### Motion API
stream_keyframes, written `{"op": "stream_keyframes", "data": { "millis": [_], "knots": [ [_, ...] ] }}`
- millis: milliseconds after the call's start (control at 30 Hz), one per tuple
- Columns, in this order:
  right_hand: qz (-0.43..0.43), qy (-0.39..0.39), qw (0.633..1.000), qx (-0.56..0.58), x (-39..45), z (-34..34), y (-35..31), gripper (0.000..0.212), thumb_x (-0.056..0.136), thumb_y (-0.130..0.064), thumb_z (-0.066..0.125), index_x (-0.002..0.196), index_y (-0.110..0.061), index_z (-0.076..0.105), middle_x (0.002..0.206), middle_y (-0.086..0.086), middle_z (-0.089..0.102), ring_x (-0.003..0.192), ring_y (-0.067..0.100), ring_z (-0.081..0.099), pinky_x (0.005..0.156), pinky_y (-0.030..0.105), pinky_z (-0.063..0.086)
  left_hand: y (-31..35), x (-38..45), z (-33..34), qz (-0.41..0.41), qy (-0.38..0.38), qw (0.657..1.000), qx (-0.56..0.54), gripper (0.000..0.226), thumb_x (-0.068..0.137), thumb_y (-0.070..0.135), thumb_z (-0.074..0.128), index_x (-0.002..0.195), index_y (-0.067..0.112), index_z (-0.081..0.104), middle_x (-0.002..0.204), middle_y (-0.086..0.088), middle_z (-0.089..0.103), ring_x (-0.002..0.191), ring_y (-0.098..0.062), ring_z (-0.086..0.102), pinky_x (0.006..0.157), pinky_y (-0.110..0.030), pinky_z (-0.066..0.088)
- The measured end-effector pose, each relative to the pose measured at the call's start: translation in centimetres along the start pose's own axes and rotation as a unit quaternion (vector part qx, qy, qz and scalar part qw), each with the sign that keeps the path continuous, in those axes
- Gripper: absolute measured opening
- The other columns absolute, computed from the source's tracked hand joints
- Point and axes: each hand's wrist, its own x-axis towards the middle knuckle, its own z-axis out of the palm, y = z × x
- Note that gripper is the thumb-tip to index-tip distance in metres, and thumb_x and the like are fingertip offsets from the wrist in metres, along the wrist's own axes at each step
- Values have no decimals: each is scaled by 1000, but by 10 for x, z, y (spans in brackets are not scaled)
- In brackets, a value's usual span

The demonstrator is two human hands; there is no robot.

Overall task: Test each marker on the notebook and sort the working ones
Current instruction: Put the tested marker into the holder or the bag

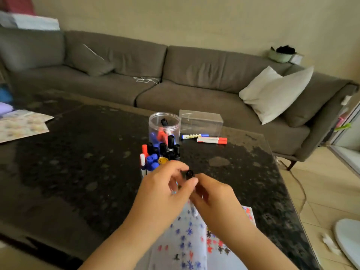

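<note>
Above patterned notebook [187, 240], round black-capped marker [190, 174]

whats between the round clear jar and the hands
In the head view, a tight cluster of upright markers stands between the round clear jar and the two hands, left hand and right hand.

**Occluded and indeterminate areas**

The black-capped marker [189, 174] is mostly hidden between the left hand [163, 189] and right hand [214, 195]; its body is motion-blurred. The notebook [187, 242] is cut off by the bottom edge and partly covered by both forearms. The contents of the clear jar [164, 126] are indistinct.
</note>
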Motion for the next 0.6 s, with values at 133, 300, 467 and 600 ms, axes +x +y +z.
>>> {"op": "stream_keyframes", "data": {
  "millis": [133,300,467,600],
  "knots": [
    [19,91,994,61,46,-23,-10,27,93,-26,57,110,-36,39,77,-10,66,73,0,62,60,16,47,-10,31,-36,56,81,991,86,21,88,41,48,98,27,61,86,16,52,76,-6,54,63,-9,41],
    [11,178,978,111,135,-34,-16,11,99,-25,43,107,-23,37,95,-1,68,81,8,66,58,7,45,-26,76,-54,8,52,986,157,28,82,41,39,91,25,59,83,15,51,73,0,51,59,-11,35],
    [45,107,993,13,196,-13,0,23,99,-22,45,116,-8,45,110,9,59,89,20,55,67,23,34,-48,103,-53,-19,38,984,172,19,89,37,45,93,25,59,86,13,53,76,-1,52,61,-12,37],
    [84,2,994,-74,210,7,18,29,98,-18,46,125,-7,47,122,12,52,103,26,52,78,24,34,-56,112,-47,-35,22,984,173,14,92,38,47,93,28,57,87,14,54,77,-2,53,60,-12,37]
  ]
}}
